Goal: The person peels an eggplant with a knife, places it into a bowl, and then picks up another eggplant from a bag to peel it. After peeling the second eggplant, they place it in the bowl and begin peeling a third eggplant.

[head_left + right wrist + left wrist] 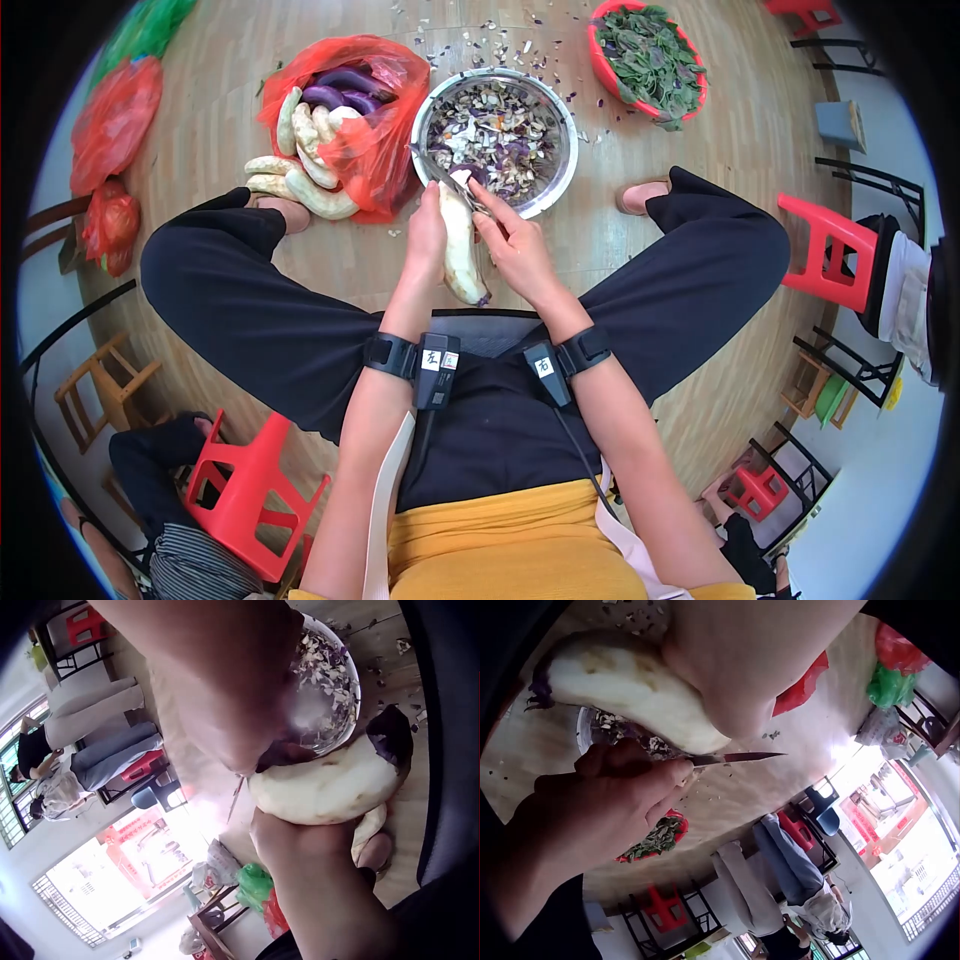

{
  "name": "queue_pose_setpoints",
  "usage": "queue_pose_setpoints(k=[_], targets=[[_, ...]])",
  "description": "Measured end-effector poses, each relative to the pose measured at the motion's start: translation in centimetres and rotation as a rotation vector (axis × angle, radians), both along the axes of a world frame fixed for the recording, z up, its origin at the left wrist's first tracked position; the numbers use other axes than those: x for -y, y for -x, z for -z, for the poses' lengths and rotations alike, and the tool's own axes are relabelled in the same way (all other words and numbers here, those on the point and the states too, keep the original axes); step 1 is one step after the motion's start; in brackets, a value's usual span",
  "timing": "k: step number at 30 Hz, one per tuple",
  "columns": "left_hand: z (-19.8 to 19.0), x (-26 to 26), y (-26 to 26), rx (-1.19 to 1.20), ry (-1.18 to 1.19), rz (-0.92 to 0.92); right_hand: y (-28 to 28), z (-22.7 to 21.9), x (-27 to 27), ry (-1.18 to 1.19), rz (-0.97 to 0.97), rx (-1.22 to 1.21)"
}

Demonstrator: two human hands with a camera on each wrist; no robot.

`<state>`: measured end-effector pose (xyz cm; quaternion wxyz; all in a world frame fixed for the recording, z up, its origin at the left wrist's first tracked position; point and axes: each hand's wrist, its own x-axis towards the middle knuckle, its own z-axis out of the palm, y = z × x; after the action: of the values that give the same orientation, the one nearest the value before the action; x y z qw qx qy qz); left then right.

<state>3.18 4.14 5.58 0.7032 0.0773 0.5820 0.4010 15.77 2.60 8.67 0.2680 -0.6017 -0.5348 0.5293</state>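
Note:
A peeled, whitish eggplant (459, 245) with a dark stem end hangs toward the lap, gripped near its upper end by my left hand (428, 235). My right hand (517, 245) holds a knife, its blade (754, 757) showing past the fingers in the left wrist view, close to the eggplant's far end. Right below both hands is a metal basin (566, 165) full of chopped pale and purple pieces. In the right wrist view the eggplant (322, 791) lies across the left hand (300, 847), and the right hand (225, 712) is partly blurred.
On the floor at left, a red plastic bag (395, 75) holds purple eggplants (345, 88), with peeled ones (322, 195) beside it. A red basket (601, 65) of leafy greens stands at the upper right. Red stools (835, 250) and seated people are around the sides.

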Motion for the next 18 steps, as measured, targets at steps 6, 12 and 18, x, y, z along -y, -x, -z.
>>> queue_pose_setpoints(k=[6, 12, 18], targets=[[0.5, 0.0, 0.0, -0.044, 0.037, 0.059, 0.1, 0.2, 0.1, -0.036, 0.016, 0.042], [-0.1, 0.0, -0.1, -0.048, 0.051, 0.039, 0.2, 0.5, -0.1, -0.048, 0.036, 0.071], [0.5, 0.3, 0.0, 0.03, 0.038, 0.068, 0.5, 1.2, -0.2, -0.021, 0.124, -0.054]])
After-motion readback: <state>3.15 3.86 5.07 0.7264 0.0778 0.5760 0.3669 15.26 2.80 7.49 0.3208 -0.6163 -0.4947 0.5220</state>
